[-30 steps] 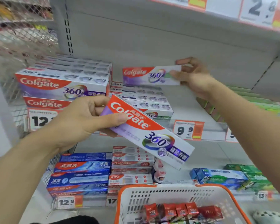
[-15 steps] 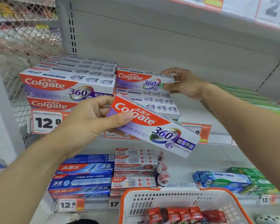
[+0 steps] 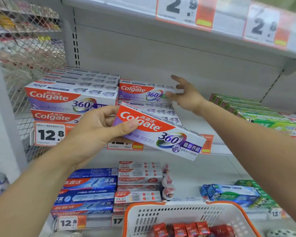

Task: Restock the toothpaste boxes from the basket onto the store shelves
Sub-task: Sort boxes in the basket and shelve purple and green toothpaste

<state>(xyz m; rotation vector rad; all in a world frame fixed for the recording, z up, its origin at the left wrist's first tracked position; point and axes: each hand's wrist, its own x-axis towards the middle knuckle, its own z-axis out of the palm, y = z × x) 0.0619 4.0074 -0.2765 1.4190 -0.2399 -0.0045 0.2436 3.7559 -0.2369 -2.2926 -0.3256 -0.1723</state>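
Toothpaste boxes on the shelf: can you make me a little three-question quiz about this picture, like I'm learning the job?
1. True or false: the left hand holds a white, red and purple Colgate 360 toothpaste box.
2. Which is the right hand doing? A: gripping a box; B: fingers spread open beside the topmost white and red Colgate box on the middle stack; C: reaching into the basket.
3. Fill in: the white plastic basket with an orange rim holds small ____ boxes.

Key: 1 true; 2 B; 3 red.
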